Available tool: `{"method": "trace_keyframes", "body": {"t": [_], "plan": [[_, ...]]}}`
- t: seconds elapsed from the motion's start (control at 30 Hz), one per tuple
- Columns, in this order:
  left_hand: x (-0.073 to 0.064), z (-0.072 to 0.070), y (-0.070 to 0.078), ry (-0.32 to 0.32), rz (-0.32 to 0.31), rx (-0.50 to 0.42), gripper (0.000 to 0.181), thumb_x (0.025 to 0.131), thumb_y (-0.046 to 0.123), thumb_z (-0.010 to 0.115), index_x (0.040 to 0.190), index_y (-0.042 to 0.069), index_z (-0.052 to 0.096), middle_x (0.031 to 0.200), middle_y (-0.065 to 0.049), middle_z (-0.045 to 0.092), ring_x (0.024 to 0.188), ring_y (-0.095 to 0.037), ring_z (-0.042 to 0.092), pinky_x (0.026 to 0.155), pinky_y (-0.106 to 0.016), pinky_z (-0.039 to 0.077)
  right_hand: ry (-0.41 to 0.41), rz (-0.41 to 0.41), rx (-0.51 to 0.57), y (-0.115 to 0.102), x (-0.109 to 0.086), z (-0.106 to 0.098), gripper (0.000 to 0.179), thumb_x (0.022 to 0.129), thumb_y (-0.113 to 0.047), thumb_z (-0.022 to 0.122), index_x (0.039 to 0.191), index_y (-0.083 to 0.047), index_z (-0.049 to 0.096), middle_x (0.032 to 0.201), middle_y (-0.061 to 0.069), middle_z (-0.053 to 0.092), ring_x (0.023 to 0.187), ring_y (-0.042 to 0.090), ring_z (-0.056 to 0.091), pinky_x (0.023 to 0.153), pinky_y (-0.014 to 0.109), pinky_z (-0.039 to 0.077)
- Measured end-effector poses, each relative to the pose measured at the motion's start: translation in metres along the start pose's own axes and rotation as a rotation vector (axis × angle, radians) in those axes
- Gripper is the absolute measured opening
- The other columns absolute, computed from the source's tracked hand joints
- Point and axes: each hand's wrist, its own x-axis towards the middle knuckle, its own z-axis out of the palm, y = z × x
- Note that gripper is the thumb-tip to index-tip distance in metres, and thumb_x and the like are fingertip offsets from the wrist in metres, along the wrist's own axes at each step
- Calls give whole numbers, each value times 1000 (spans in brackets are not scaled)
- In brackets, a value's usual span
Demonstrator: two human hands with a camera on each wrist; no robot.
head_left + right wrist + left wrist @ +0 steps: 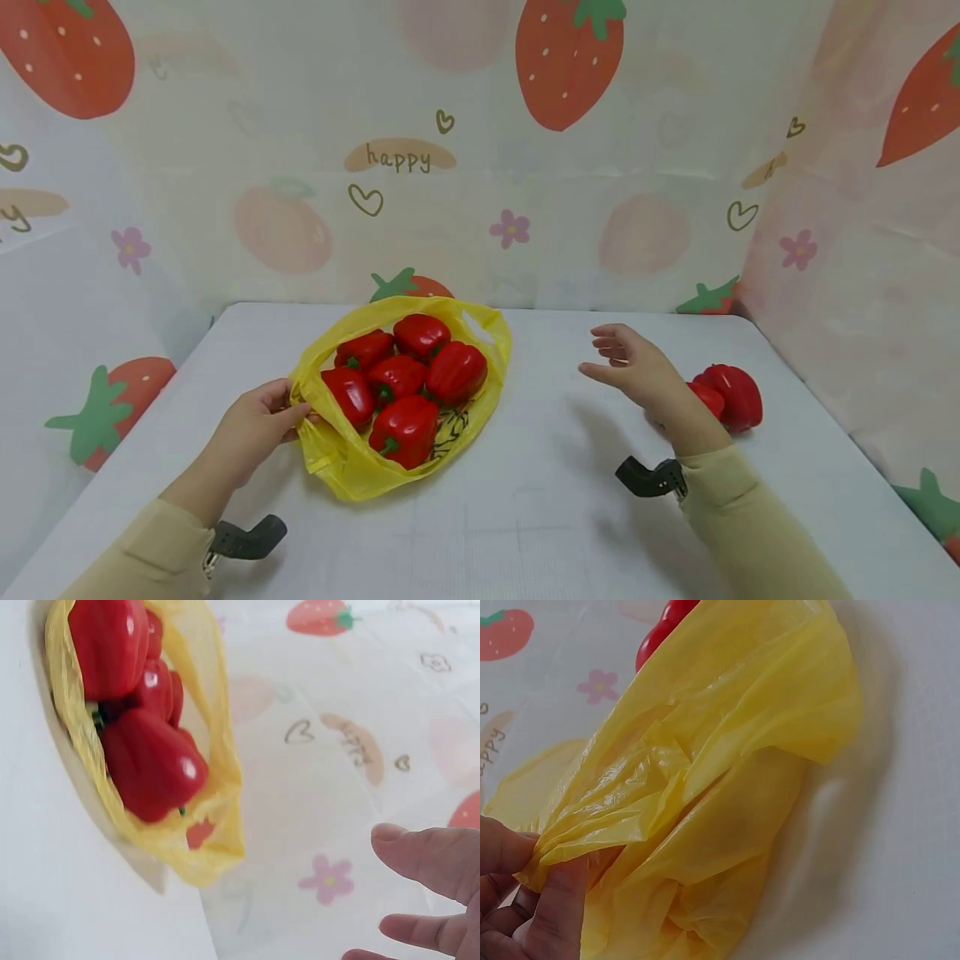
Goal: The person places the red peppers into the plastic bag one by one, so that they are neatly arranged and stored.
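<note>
A yellow plastic bag [348, 479] lies wide-mouthed on the table with several red bell peppers [405, 429] inside. My left hand [251, 429] pinches the bag's left rim between thumb and fingers; the left wrist view shows the gathered yellow film [652, 802] at the fingertips. To the right of the bag, my right hand [637, 367] is raised above the table, fingers apart and holding nothing. Behind the right forearm, more red bell peppers [735, 396] sit on the table, partly hidden by it. In the right wrist view, glossy peppers [154, 765] show through the bag's mouth.
The white table [517, 533] ends at a back wall covering [525, 167] printed with strawberries, hearts and flowers, which also runs along both sides. Black wrist devices [251, 537] are strapped near both sleeve cuffs.
</note>
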Motion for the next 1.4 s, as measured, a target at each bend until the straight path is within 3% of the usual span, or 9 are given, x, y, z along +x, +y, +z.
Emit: {"method": "trace_keyframes", "body": {"t": [0.3, 0.6, 0.77, 0.9, 1.4], "plan": [[1, -1, 1, -1, -5, -9, 49, 92, 30, 53, 132, 4, 42, 123, -17, 50, 101, -24, 53, 82, -31, 52, 53, 108, -45, 27, -16, -31, 75, 81, -46, 64, 139, -11, 31, 137, 17, 39, 126, 36, 35, 97, 51, 39], [-1, -1, 2, 0, -8, -13, 48, 93, 29, 53, 132, 4, 42, 122, -17, 50, 100, -23, 53, 82, -31, 52, 82, 152, -77, 47, -31, -51, 79, 82, -50, 59, 140, -8, 27, 139, 21, 35, 126, 41, 33, 95, 54, 39], [-2, -1, 2, -1, -4, -12, 46, 93, 28, 53, 131, 4, 43, 121, -16, 51, 100, -23, 53, 82, -31, 52, 92, 191, -51, 60, -39, -60, 79, 83, -48, 60, 141, -8, 25, 140, 21, 33, 126, 41, 32, 87, 53, 46], [-2, -1, 3, 1, -5, -12, 45, 93, 28, 53, 129, 4, 44, 121, -16, 51, 100, -24, 53, 82, -32, 52, 102, 222, -49, 69, -45, -65, 80, 83, -47, 60, 142, -7, 23, 139, 24, 32, 124, 43, 33, 81, 50, 50], [-3, -1, 2, 0, 1, -15, 43, 93, 27, 52, 128, 3, 44, 119, -16, 51, 99, -23, 54, 82, -31, 52, 73, 312, -49, 91, -55, -67, 87, 82, -52, 59, 141, -1, 22, 138, 28, 29, 122, 46, 30, 88, 50, 46]]}}
